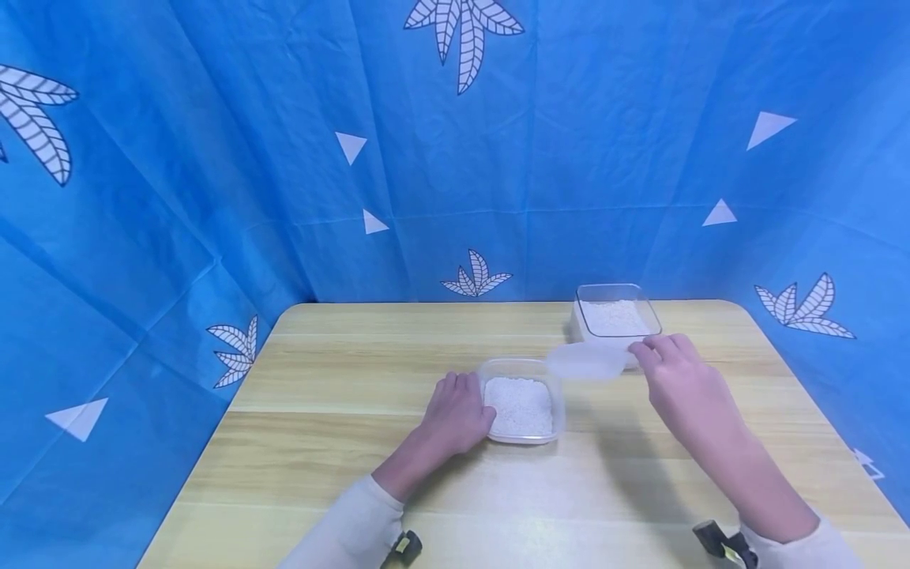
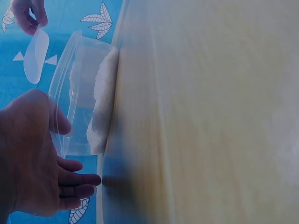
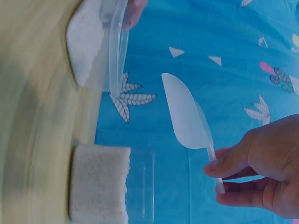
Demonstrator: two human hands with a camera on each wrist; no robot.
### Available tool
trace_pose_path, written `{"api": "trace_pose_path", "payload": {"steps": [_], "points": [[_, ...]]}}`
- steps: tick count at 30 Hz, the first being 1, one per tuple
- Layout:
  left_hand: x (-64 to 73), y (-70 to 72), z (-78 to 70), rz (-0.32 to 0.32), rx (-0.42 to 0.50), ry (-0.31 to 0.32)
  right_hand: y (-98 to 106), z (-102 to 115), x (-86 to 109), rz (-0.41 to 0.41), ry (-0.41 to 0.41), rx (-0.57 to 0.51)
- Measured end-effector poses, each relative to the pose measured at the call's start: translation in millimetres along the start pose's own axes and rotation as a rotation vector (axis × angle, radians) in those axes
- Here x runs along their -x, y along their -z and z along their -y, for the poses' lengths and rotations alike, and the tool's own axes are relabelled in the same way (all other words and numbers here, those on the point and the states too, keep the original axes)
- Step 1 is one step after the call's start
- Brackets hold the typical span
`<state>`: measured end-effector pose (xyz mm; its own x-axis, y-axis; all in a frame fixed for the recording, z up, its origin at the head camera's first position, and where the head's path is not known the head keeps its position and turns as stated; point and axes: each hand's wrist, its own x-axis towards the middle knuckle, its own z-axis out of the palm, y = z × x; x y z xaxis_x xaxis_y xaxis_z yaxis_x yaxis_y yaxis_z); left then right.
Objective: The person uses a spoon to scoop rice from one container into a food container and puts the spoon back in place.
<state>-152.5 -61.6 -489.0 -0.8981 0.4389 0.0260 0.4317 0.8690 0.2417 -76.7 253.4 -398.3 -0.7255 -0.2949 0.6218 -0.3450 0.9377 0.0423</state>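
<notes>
My left hand (image 1: 455, 412) grips the left side of a low clear plastic container (image 1: 526, 439), with the thumb by its near corner. White grainy stuff (image 2: 105, 88) covers the bottom of this container and slopes up at one side. My right hand (image 1: 678, 383) pinches a translucent white scoop (image 3: 184, 112) by the end of its thin handle. The scoop hangs above the table between the two containers, its blade pointing left, and no grains show on it. Behind it stands a taller clear container (image 1: 647, 304), filled much higher with the same white stuff (image 3: 100, 182).
Both containers stand on a light wood-grain table (image 1: 341, 458). A blue cloth (image 1: 441, 158) with white leaves and triangles hangs behind the back edge and along both sides. The taller container is near the back edge, right of centre.
</notes>
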Motion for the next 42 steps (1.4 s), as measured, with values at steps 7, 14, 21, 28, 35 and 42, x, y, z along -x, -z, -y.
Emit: {"api": "trace_pose_path", "payload": {"steps": [7,14,21,28,35,42], "points": [[-0.7,-0.3,0.4,-0.003,0.004,0.003,-1.5,-15.5,-2.8,-0.068,-0.030,-0.012],[-0.5,-1.2,0.2,-0.002,0.011,0.008,-5.4,-31.9,-5.7,-0.080,-0.111,-0.022],[-0.3,-2.2,0.0,-0.005,0.006,0.011,-10.2,-46.4,-5.4,-0.039,-0.193,-0.027],[-0.3,-2.0,0.4,-0.005,0.001,0.013,-17.1,-58.5,-5.1,-0.041,-0.253,-0.028],[1.1,-1.7,0.7,-0.021,0.009,0.004,-23.9,-68.3,-5.5,-0.059,-0.281,0.000],[1.0,-4.1,2.0,-0.031,0.013,-0.003,-30.9,-77.8,-10.0,-0.040,-0.222,0.081]]}}
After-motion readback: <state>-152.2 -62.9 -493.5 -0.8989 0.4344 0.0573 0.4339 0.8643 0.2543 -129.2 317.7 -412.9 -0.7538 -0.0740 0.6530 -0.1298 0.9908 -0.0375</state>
